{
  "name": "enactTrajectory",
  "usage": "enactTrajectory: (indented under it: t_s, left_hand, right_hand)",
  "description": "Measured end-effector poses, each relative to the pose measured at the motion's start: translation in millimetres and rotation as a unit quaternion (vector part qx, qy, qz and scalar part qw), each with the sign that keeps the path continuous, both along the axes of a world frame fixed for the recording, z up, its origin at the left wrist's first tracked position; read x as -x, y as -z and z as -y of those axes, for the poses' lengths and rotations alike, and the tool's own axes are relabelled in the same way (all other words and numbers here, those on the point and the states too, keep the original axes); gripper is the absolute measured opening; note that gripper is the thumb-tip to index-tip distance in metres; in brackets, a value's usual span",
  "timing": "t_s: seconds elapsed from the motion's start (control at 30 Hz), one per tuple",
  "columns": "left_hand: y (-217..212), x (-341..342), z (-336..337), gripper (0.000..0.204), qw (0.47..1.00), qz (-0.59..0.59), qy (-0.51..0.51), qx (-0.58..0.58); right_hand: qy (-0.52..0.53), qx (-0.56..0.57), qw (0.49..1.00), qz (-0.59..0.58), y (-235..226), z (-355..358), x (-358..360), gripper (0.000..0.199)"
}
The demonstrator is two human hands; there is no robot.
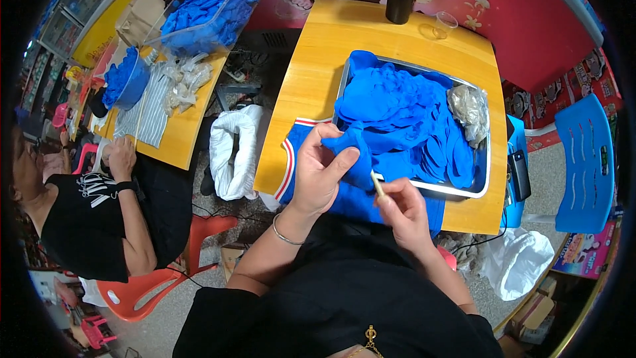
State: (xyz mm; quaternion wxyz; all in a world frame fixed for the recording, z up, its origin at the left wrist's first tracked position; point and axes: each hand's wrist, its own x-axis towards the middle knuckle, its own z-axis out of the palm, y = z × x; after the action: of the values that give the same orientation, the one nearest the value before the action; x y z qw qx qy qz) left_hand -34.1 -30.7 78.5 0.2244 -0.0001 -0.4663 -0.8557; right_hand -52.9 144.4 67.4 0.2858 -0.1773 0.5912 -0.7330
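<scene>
- Your right hand (pixel 404 212) pinches a slim, pale stick (pixel 379 186) between thumb and fingers, its tip at the held piece's edge; contact is unclear.
- Your left hand (pixel 315 176) is closed, thumb over fingers, on one limp, bright-blue sheet-like piece (pixel 358 159) by the near-left corner of the rectangular metal tray (pixel 488 149).
- This piece seems mid-work.
- Beyond, a heaped blue pile (pixel 397 106) fills most of the tray; you can't tell finished from waiting.
</scene>
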Motion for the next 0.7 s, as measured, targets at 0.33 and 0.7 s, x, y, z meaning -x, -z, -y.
enactTrajectory:
  t_s: [0.33, 0.7]
  left_hand:
    - [-16, 1, -2, 0.028, 0.999, 0.021, 0.03, -0.024]
    - [-12, 6, 1, 0.032, 0.991, 0.002, -0.068, 0.111]
  right_hand:
    - [-0.079, 0.195, 0.943, 0.256, -3, 4, -3, 0.011]
    - [0.093, -0.044, 0.979, -0.175, 6, 12, 2, 0.012]
